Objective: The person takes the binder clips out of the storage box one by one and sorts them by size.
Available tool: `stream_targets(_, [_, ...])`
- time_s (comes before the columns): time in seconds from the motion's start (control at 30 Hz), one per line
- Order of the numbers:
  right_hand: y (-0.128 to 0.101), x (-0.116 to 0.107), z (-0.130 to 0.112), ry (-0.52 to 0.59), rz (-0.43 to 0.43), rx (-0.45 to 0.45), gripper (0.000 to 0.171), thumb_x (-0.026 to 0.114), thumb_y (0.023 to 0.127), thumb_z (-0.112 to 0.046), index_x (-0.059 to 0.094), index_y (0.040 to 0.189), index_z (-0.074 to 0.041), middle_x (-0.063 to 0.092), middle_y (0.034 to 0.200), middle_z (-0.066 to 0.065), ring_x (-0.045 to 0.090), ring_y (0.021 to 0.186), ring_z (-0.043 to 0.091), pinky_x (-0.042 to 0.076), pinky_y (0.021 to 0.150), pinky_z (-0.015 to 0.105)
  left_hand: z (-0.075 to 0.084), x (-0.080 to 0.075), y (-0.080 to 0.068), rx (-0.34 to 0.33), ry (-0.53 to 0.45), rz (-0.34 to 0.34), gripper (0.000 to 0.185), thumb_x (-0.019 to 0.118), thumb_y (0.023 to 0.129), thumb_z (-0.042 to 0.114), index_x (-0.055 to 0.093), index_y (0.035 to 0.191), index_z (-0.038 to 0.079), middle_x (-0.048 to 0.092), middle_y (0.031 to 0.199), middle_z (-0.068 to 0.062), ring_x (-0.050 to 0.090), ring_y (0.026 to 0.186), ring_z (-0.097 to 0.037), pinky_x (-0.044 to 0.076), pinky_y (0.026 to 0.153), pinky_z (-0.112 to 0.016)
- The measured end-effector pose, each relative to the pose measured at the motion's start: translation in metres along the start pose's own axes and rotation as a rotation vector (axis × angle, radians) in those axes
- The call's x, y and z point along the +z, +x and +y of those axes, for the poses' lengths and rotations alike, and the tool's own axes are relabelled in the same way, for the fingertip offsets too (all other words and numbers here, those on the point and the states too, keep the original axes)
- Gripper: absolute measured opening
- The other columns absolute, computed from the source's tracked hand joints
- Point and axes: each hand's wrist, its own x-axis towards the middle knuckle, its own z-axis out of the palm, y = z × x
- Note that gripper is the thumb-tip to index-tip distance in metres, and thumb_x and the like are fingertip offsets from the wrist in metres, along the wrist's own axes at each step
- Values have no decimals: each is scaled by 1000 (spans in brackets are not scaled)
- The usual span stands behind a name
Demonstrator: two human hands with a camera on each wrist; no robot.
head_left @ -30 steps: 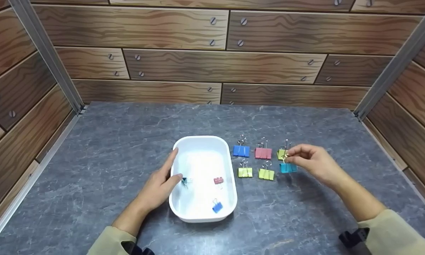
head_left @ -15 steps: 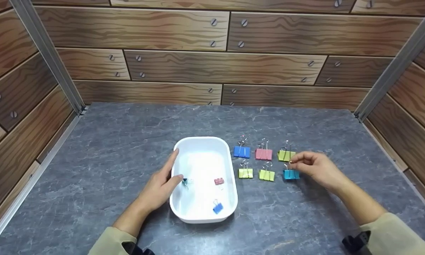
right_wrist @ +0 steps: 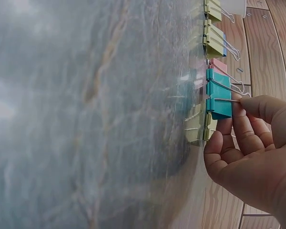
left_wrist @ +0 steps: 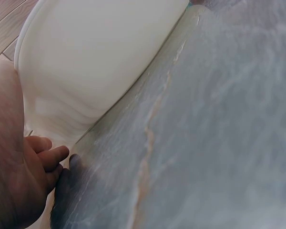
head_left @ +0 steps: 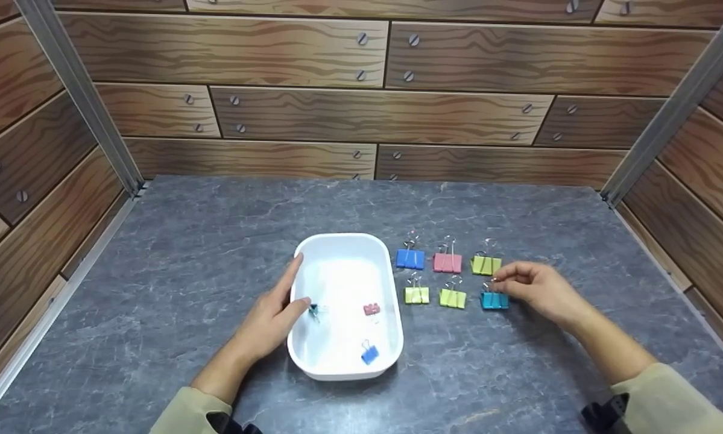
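Note:
In the head view my left hand point(head_left: 268, 319) holds the left side of a white plastic tub point(head_left: 344, 375), thumb tip over the rim and index finger along the outside. The left wrist view shows its lower fingers loosely curled beside the tub wall point(left_wrist: 81, 71). My right hand point(head_left: 542, 292) pinches a wire handle of a teal binder clip point(head_left: 494, 301) between thumb and fingers. That clip point(right_wrist: 218, 93) stands at the table surface, at the right end of the nearer row, beside two yellow-green binder clips point(head_left: 416, 295). Behind it are a blue point(head_left: 410, 259), a pink point(head_left: 447, 263) and another yellow-green clip point(head_left: 486, 266).
Inside the tub lie a small blue binder clip point(head_left: 369, 354), a small pink one point(head_left: 371, 309) and a dark teal one point(head_left: 313, 309) near my left thumb. The grey marbled table point(head_left: 216, 241) is bounded by wood-patterned walls point(head_left: 289, 108) with metal corner posts.
My right hand has brought the teal clip down and toward me, from in front of the rear yellow-green clip to the end of the nearer row. The left hand and tub stay put.

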Motion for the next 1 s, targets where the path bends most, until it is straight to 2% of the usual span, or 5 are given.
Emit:
stream_targets(0.27, [0, -1, 2, 28, -17, -5, 29, 69, 101, -7, 67, 123, 11, 78, 112, 15, 72, 94, 8, 54, 78, 23, 0, 0, -1, 11, -4, 2, 74, 59, 106, 20, 24, 171, 27, 41, 165, -15, 46, 148, -29, 42, 115, -53])
stream_targets(0.53, [0, -2, 3, 19, -8, 26, 32, 71, 101, -11, 67, 126, 9, 79, 110, 9, 66, 86, 6, 52, 71, 24, 0, 0, -1, 15, -30, -13, 74, 56, 107, 18, 22, 172, 26, 35, 169, -13, 41, 151, -30, 42, 115, -54])
stream_targets(0.83, [2, -7, 5, 36, -6, 30, 38, 71, 101, -9, 64, 132, 10, 76, 117, 16, 71, 95, 11, 58, 80, 28, -1, 0, 0, 7, 1, -3, 74, 58, 106, 20, 23, 172, 26, 36, 168, -12, 40, 152, -29, 37, 119, -53])
stream_targets(1.0, [1, -14, -1, 18, 38, -1, 36, 70, 102, -9, 66, 131, 10, 75, 121, 18, 71, 100, 10, 58, 84, 28, -1, -1, 0, 7, 6, -3, 74, 58, 106, 22, 23, 171, 27, 36, 168, -11, 40, 151, -28, 37, 119, -52])
